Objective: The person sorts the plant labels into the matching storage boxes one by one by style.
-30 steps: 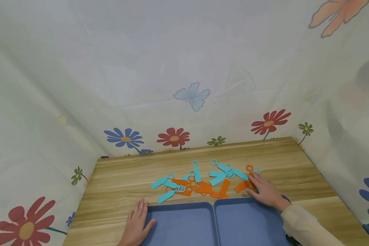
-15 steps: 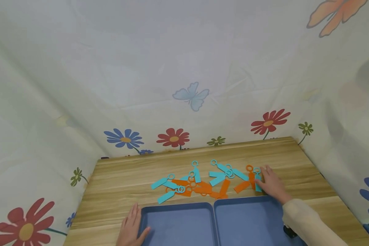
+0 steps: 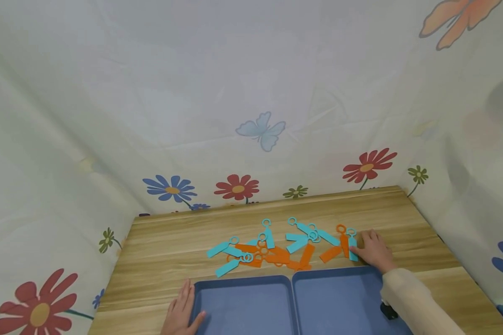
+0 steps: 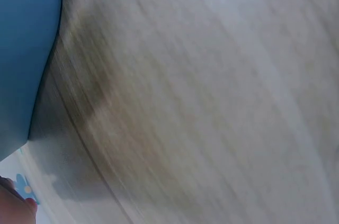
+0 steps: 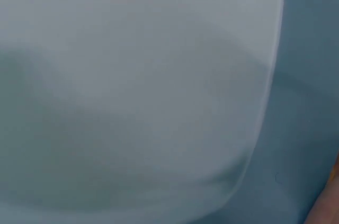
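Observation:
My right hand (image 3: 374, 251) is at the right end of a row of flat tags, each with a ring at one end. Its thumb touches the lower part of a teal tag (image 3: 352, 246), while the other fingers lie bent on the table to the right. Left of that tag, an orange tag (image 3: 344, 243) lies almost parallel. My left hand (image 3: 180, 309) rests at the left edge of the left blue tray (image 3: 241, 280), fingers extended and thumb over the rim. In the left wrist view the blue tray wall (image 4: 26, 49) shows beside blurred wood.
Several teal tags (image 3: 228, 267) and orange tags (image 3: 278, 255) overlap across the wooden table (image 3: 172, 237). A right-hand blue tray (image 3: 335, 274) adjoins the left one, beneath my right forearm. Flower-printed fabric (image 3: 260, 153) encloses the table's back and sides.
My right hand has slid right off the orange and teal tags, exposing them, and its fingers have drawn in. My left hand has shifted slightly down and left. The tags look unmoved.

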`<state>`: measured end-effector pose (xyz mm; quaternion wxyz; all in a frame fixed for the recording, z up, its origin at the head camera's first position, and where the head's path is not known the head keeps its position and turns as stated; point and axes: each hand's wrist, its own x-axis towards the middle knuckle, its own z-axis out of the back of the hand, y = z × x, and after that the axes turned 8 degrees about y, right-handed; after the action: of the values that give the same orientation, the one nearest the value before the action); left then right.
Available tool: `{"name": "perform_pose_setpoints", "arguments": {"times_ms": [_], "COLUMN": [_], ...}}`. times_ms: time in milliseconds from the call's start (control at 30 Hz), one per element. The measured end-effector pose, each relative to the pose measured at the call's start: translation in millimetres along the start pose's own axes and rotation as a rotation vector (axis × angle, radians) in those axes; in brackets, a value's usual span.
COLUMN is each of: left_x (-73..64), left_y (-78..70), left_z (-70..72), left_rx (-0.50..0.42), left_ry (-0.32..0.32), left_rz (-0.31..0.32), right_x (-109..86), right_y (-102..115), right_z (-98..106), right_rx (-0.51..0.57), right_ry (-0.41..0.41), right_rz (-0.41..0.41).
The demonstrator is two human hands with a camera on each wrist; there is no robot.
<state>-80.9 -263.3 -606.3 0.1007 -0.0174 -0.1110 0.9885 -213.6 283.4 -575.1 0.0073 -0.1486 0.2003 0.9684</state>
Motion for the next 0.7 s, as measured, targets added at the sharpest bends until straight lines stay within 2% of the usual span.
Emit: {"name": "perform_pose_setpoints", "arguments": {"times_ms": [233, 433, 700], "left_x": [1.7, 1.3, 0.5], "left_y": [-1.5, -0.9, -1.8], "left_z": [3.5, 3.8, 5.8], "left_rx": [-0.031, -0.010, -0.022], "left_ry": [0.066, 0.058, 0.070], "left_rz": [0.025, 0.009, 0.011], "right_x": [-0.6, -1.8, 2.6], "right_y": [2, 9, 19], "right_z": [0, 3, 6], "right_rx": [-0.002, -0.011, 0.072], "right_ry": [-0.018, -0.059, -0.035], "right_rz": [-0.021, -0.048, -0.117]}}
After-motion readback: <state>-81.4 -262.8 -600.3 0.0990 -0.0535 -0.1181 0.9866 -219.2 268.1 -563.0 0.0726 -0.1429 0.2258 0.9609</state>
